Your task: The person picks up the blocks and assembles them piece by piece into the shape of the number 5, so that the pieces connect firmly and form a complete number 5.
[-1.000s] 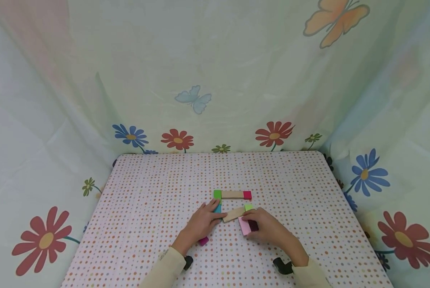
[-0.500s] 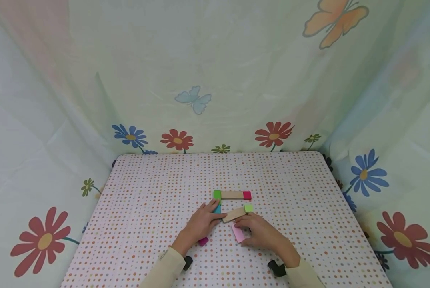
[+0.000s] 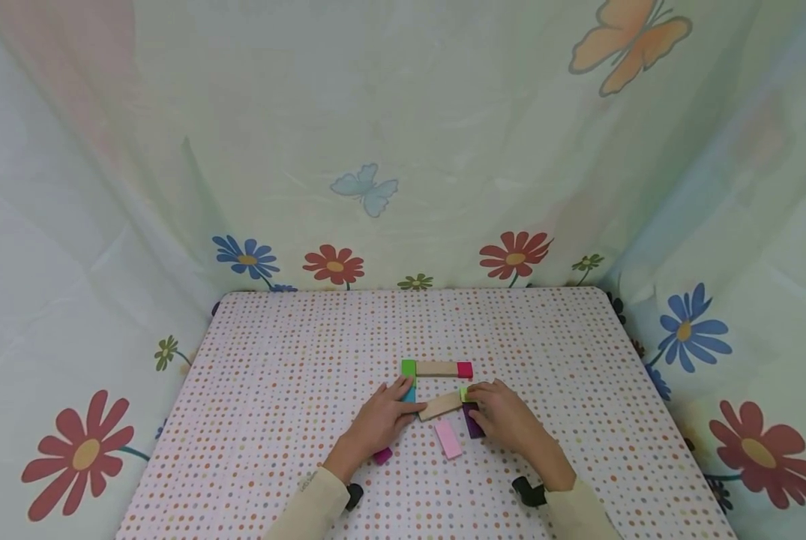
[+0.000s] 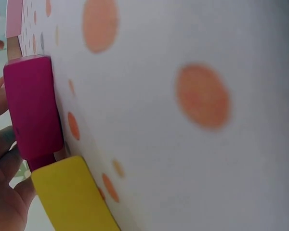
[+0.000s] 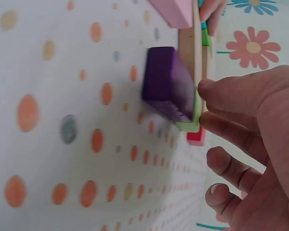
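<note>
In the head view my left hand (image 3: 374, 422) rests with extended fingers on the upright row of a green block (image 3: 408, 367) and a blue block (image 3: 411, 394). Its thumb touches the near end of a slanted wooden plank (image 3: 441, 406). My right hand (image 3: 504, 412) is at the plank's other end, fingertips on a light green block (image 5: 189, 126) and beside a dark purple block (image 5: 168, 86). No grip around either block shows. A pink block (image 3: 447, 439) lies loose left of the purple one.
A second wooden plank (image 3: 436, 369) runs from the green block to a red block (image 3: 465, 370). Beside my left hand lie a magenta block (image 4: 33, 106) and a yellow block (image 4: 74, 195). Patterned curtains surround the dotted table (image 3: 274, 360).
My right hand drew the pink block away from the purple one, leftward and nearer, and let it go. It then moved back right to the purple and light green blocks. The left hand stays still.
</note>
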### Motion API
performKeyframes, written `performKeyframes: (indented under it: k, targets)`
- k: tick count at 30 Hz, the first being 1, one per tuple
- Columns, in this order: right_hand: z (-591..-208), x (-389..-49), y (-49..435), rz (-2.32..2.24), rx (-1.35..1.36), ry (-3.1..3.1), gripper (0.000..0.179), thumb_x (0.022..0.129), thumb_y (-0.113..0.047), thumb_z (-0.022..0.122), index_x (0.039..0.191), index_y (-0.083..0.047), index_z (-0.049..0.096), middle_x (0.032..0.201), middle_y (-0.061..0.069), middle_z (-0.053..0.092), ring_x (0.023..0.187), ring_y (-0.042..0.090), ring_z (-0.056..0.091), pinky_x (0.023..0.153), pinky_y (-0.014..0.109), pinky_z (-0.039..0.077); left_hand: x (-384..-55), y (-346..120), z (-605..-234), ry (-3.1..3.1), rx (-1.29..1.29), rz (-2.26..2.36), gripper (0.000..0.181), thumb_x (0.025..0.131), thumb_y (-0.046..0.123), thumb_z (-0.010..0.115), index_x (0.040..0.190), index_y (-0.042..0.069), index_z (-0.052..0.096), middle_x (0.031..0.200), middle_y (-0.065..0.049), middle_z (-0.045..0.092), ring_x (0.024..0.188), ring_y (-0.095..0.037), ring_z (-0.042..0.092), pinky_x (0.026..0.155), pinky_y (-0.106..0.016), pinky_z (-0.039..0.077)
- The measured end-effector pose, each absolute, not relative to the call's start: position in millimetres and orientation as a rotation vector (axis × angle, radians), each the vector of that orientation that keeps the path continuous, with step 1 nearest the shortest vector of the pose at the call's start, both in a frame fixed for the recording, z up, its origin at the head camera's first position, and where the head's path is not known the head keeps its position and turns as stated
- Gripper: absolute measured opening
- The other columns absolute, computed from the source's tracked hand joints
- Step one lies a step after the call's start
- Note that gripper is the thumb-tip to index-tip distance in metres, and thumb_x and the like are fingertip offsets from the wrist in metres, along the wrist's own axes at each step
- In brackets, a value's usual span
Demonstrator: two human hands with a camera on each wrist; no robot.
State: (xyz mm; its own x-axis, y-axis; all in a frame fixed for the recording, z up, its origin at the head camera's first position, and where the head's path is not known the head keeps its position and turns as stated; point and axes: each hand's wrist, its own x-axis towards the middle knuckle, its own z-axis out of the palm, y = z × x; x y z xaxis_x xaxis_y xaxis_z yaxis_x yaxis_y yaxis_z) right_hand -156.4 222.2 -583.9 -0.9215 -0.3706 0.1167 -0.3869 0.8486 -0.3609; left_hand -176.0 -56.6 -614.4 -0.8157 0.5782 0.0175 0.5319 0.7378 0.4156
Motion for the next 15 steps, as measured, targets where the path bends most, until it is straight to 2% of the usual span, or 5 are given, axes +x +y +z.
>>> performKeyframes:
  k: [7, 15]
  targets:
    - [-593.9, -156.7, 224.8, 0.587, 0.578, -3.032, 0.037, 0.093, -0.015, 0.082, 0.126, 0.0, 0.074, 0.141, 0.016, 0.069, 0.135, 0.039, 0.063, 0.123, 0.064, 0.038, -175.2, -57.3, -615.7, 2.842, 0.919, 0.574, 0.036, 0.106, 0.026, 0.064, 0.141, 0.031, 0.07, 0.172, -0.011, 0.038, 0.162, -0.03, 0.034, 0.127, -0.056, 0.036]
    - [-591.5, -157.4, 226.6, 0.602, 0.56, -3.052, 0.043, 0.094, -0.017, 0.081, 0.131, 0.003, 0.071, 0.144, 0.018, 0.066, 0.137, 0.04, 0.06, 0.122, 0.064, 0.038, -174.1, -55.3, -610.7, 2.86, 0.932, 0.575, 0.035, 0.105, 0.023, 0.065, 0.139, 0.029, 0.071, 0.169, -0.015, 0.041, 0.159, -0.034, 0.038, 0.126, -0.06, 0.036]
